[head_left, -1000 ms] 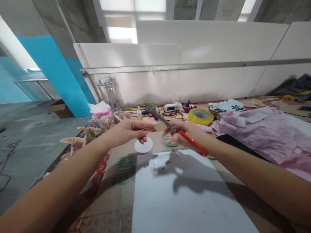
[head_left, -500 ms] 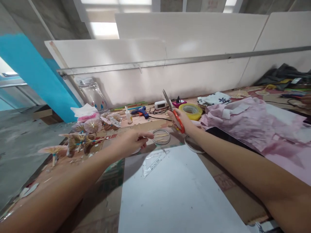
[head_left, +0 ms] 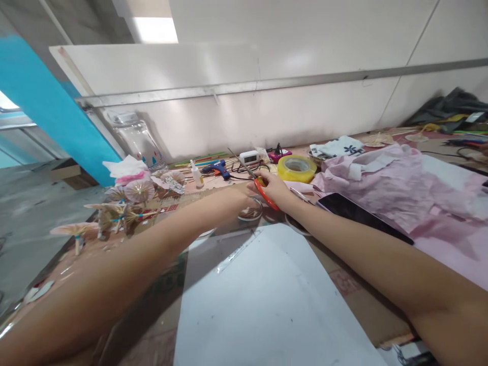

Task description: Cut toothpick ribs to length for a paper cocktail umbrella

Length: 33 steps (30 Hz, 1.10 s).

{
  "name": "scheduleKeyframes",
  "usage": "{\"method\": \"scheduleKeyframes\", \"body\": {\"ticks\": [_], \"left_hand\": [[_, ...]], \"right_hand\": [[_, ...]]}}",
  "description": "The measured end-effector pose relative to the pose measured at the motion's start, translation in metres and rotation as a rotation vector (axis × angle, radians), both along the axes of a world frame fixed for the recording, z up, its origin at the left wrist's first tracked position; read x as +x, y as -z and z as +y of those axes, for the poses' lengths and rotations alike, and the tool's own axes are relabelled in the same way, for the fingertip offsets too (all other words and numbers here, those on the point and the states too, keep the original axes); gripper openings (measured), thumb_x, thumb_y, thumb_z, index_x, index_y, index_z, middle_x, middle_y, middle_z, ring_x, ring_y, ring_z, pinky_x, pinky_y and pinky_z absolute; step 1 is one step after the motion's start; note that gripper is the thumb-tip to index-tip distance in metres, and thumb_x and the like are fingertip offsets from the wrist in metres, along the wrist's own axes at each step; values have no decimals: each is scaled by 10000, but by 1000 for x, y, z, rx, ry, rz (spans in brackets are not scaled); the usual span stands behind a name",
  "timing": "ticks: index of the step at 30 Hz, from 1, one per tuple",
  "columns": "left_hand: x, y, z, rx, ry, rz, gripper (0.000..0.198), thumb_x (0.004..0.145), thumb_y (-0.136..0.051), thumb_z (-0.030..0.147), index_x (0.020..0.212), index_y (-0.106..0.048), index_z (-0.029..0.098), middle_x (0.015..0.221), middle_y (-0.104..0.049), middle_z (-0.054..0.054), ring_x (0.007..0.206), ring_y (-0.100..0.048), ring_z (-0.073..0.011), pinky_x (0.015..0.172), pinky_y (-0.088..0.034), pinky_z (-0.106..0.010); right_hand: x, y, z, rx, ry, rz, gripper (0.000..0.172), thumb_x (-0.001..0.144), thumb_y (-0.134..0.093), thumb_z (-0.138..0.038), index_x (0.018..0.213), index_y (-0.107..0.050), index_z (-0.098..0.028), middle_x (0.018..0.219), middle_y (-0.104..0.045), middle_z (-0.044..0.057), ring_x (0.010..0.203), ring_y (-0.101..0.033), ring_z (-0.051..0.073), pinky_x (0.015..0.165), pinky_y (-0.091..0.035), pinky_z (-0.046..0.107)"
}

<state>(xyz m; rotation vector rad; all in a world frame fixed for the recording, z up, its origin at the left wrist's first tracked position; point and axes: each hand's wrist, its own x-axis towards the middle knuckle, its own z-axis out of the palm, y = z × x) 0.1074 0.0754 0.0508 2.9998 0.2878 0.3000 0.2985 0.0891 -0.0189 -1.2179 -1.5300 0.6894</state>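
Observation:
My right hand grips a pair of scissors with red-orange handles, the blades pointing up and to the left. My left hand is beside it, over the edge of a round shallow dish that holds thin wooden sticks. Its fingers are blurred and partly hidden, so what they touch cannot be made out. Below the hands lies a large white sheet, with a clear plastic set square on its upper left part.
Behind the hands are a glue gun, a small glue bottle and a yellow tape roll. Small paper umbrellas stand at left, near a clear jug. A phone and pink cloth lie at right.
My left hand has moved right, over the dish and close to my right hand. The scissors have come lower and tilted further left. The view has shifted downward.

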Motion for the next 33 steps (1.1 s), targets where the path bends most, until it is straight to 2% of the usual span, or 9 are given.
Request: {"method": "scheduleKeyframes", "body": {"ticks": [3,5,11,15,22,27,29,31,33], "left_hand": [[-1,5,-1,-25,-92,-21,520,788,-490,-53,1109,-766,249,1137,-749,-45,1000,-685,-165,853,-515,-242],[1,8,-4,-21,-150,-22,447,800,-512,-27,1043,-775,240,1069,-753,-37,933,-680,-156,814,-500,-232],[0,13,-3,61,-329,23,292,873,-541,118,974,-785,243,972,-756,-61,936,-661,-200,847,-490,-278],[-3,14,3,107,-456,121,214,814,-584,122,765,-778,197,824,-733,-88,828,-639,-224,787,-459,-310],[13,10,0,150,-568,275,176,763,-608,107,676,-749,168,717,-716,-98,754,-648,-231,716,-411,-331],[24,1,3,94,-610,394,75,792,-698,159,782,-768,133,825,-746,-124,817,-709,-274,719,-474,-345],[28,-2,4,61,-616,455,180,862,-727,267,979,-757,133,1007,-744,-119,919,-711,-273,792,-546,-367],[29,-5,5,42,-615,491,332,947,-675,372,1207,-672,166,1226,-680,-106,1054,-679,-256,891,-586,-425],[26,-7,5,44,-619,495,342,974,-641,397,1245,-643,189,1273,-654,-95,1079,-664,-238,916,-590,-441]], "right_hand": [[0,0,0,-5,3,1,613,642,-843,-548,1108,-711,-172,839,-708,23,744,-615,188,724,-494,319],[0,-1,-1,3,-8,5,594,665,-822,-560,1105,-712,-176,815,-699,13,723,-601,179,696,-484,306],[-1,-5,-4,17,-28,0,540,693,-799,-569,1065,-721,-186,796,-679,0,696,-567,159,682,-462,290],[-1,-4,-4,22,-17,-2,514,709,-791,-564,1060,-720,-194,786,-672,-4,709,-564,165,673,-451,285],[-1,-3,-3,12,-16,4,544,686,-811,-557,1075,-725,-187,814,-678,9,707,-558,160,691,-458,288],[-1,-5,-4,6,-14,6,586,660,-822,-578,1074,-734,-173,801,-674,7,703,-555,158,695,-456,291],[-1,-5,-4,1,-8,4,595,646,-836,-573,1072,-736,-171,793,-674,6,707,-557,161,694,-455,292],[-1,-5,-4,-1,-10,3,594,643,-841,-570,1074,-737,-175,792,-680,4,714,-566,166,698,-459,294],[-1,-4,-3,1,-17,8,596,651,-838,-570,1088,-734,-178,807,-690,7,724,-579,170,706,-467,297]]}}
